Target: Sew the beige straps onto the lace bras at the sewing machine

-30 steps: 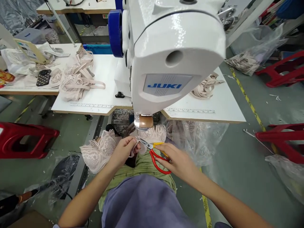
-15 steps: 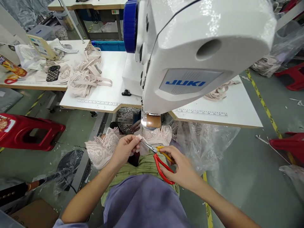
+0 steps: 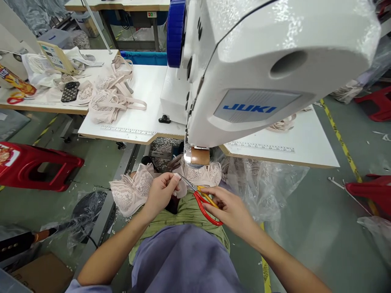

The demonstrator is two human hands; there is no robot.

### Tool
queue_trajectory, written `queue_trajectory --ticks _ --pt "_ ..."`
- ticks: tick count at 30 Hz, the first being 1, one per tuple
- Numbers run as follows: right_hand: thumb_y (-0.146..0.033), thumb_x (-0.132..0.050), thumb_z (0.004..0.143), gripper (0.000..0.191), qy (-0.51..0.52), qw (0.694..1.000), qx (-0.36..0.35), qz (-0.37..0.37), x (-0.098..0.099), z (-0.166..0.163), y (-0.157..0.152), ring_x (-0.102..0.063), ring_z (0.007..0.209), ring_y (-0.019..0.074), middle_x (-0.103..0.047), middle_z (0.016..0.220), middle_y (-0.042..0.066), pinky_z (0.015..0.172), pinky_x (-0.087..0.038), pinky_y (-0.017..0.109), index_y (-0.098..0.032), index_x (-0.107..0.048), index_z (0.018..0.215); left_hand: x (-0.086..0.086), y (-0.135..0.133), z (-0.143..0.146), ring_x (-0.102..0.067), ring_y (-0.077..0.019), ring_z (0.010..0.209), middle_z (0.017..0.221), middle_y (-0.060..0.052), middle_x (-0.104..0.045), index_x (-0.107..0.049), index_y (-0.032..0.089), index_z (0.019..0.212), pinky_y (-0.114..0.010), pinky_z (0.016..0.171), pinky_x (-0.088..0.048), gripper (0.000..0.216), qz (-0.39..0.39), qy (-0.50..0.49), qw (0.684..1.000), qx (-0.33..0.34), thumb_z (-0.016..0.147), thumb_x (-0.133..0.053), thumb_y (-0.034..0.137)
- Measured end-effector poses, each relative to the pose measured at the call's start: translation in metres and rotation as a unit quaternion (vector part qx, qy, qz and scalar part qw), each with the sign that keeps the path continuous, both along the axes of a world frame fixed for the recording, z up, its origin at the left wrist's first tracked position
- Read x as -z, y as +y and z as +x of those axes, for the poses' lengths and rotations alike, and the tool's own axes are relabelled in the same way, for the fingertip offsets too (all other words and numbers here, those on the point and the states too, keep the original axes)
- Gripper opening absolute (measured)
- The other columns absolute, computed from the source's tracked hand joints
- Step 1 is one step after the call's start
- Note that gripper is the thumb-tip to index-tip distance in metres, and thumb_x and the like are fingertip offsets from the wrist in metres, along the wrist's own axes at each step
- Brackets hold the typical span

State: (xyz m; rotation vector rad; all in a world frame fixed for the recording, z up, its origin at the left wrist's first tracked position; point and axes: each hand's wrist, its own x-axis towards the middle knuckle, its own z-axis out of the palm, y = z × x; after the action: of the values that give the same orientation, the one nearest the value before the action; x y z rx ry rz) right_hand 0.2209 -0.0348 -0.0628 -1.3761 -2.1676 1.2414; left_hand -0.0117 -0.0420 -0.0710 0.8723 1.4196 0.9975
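Observation:
Between thumb and fingers, my left hand [image 3: 163,189] pinches the edge of a pale beige lace bra [image 3: 130,191]. One cup hangs to the left of that hand, and another lace cup [image 3: 201,173] lies beneath the sewing machine's head. My right hand [image 3: 229,207] is closed on scissors [image 3: 203,203] with one red and one yellow handle. Their metal blades point up and left, with the tips at the fabric beside my left fingertips. Whether the blades touch the fabric I cannot tell.
Above my hands looms a white JUKI sewing machine [image 3: 262,73]. Beige bras [image 3: 106,103] are heaped on the white table [image 3: 146,81] at left, near a phone [image 3: 70,92]. Clear plastic [image 3: 259,191] hangs at right. A red stool [image 3: 39,167] stands at far left.
The scissors have shifted slightly left and up, and their handles sit closer together. My left hand has turned a little, showing more fabric beside its fingertips. The camera view has moved slightly.

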Motion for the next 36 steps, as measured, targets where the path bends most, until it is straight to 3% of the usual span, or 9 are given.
queue_trajectory --ticks 5,10,13,16,19,21,28,32,36 --pt "-0.044 -0.056 0.092 0.031 -0.061 0.997 0.032 0.032 -0.002 0.036 0.016 -0.062 0.062 0.0179 -0.07 0.098 0.006 0.052 -0.049 0.03 -0.031 -0.066 0.118 0.001 -0.003 0.004 -0.034 -0.0063 0.048 0.053 0.007 -0.043 -0.053 0.018 0.069 -0.02 0.047 -0.028 0.035 -0.025 -0.151 0.986 -0.06 0.084 -0.068 0.046" --pt "-0.047 -0.055 0.092 0.04 -0.196 0.951 0.102 0.217 -0.001 0.075 0.097 -0.067 0.087 0.0312 -0.071 0.104 0.013 0.068 -0.054 0.042 -0.021 -0.067 0.121 -0.011 0.002 0.007 -0.035 -0.0056 0.049 0.054 0.007 -0.042 -0.046 0.019 0.063 -0.02 0.053 -0.035 0.04 -0.019 -0.183 0.982 -0.052 0.083 -0.067 0.046" --pt "-0.04 -0.053 0.094 0.041 -0.218 0.912 0.097 0.334 -0.014 0.065 0.116 -0.061 0.111 0.0382 -0.065 0.121 0.02 0.091 -0.049 0.055 -0.016 -0.063 0.126 -0.02 0.005 0.007 -0.041 -0.0059 0.049 0.061 0.004 -0.052 -0.052 0.018 0.068 -0.02 0.049 -0.034 0.035 -0.058 -0.189 0.98 -0.017 0.084 -0.064 0.046" --pt "-0.044 -0.057 0.093 0.046 -0.133 0.929 0.004 0.346 -0.022 0.027 0.084 -0.061 0.111 0.0337 -0.065 0.122 0.018 0.093 -0.051 0.05 -0.018 -0.058 0.131 -0.028 0.007 0.008 -0.046 -0.0077 0.046 0.065 0.0 -0.06 -0.059 0.018 0.075 -0.021 0.044 -0.033 0.026 -0.131 -0.215 0.965 0.075 0.082 -0.062 0.043" --pt "-0.033 -0.048 0.099 0.029 -0.048 0.942 -0.188 0.274 -0.011 -0.008 0.046 -0.066 0.103 0.0243 -0.07 0.115 0.01 0.083 -0.055 0.036 -0.025 -0.063 0.123 -0.033 0.011 0.009 -0.047 -0.0103 0.044 0.062 -0.002 -0.062 -0.06 0.019 0.069 -0.023 0.042 -0.033 0.026 -0.164 -0.167 0.949 0.21 0.082 -0.057 0.041" --pt "-0.024 -0.04 0.1 0.03 -0.029 0.948 -0.213 0.235 0.001 -0.016 0.039 -0.068 0.095 0.0217 -0.072 0.105 0.007 0.077 -0.055 0.033 -0.026 -0.065 0.116 -0.033 0.012 0.007 -0.049 -0.0122 0.046 0.062 -0.003 -0.062 -0.06 0.019 0.068 -0.024 0.044 -0.034 0.028 -0.153 -0.107 0.951 0.247 0.086 -0.054 0.04" --pt "-0.044 -0.05 0.095 0.025 0.054 0.978 0.192 0.065 0.019 0.022 0.062 -0.062 0.07 0.0208 -0.068 0.084 0.007 0.062 -0.049 0.032 -0.022 -0.061 0.093 0.02 -0.025 0.009 -0.063 -0.0247 0.094 0.104 -0.012 -0.068 -0.064 0.022 0.118 -0.035 0.084 -0.048 0.038 0.06 0.062 0.995 0.057 0.089 -0.061 0.047" --pt "-0.048 -0.069 0.082 0.03 0.338 0.851 0.302 -0.266 0.012 0.003 0.038 -0.056 0.055 0.0133 -0.063 0.071 0.0 0.051 -0.048 0.025 -0.021 -0.059 0.087 0.046 -0.044 0.057 -0.069 -0.0275 0.093 0.121 -0.015 -0.066 -0.02 0.029 0.155 -0.042 0.083 -0.05 0.098 -0.071 -0.282 0.945 0.149 0.079 -0.056 0.078" --pt "-0.04 -0.08 0.074 0.029 0.445 0.724 0.311 -0.425 -0.004 -0.024 0.015 -0.053 0.048 0.008 -0.061 0.062 -0.003 0.047 -0.047 0.018 -0.019 -0.061 0.079 0.03 -0.048 0.087 -0.05 -0.0365 0.131 0.154 -0.011 -0.041 -0.019 0.037 0.154 -0.046 0.087 -0.051 0.117 -0.033 -0.41 0.911 0.034 0.059 -0.043 0.099"
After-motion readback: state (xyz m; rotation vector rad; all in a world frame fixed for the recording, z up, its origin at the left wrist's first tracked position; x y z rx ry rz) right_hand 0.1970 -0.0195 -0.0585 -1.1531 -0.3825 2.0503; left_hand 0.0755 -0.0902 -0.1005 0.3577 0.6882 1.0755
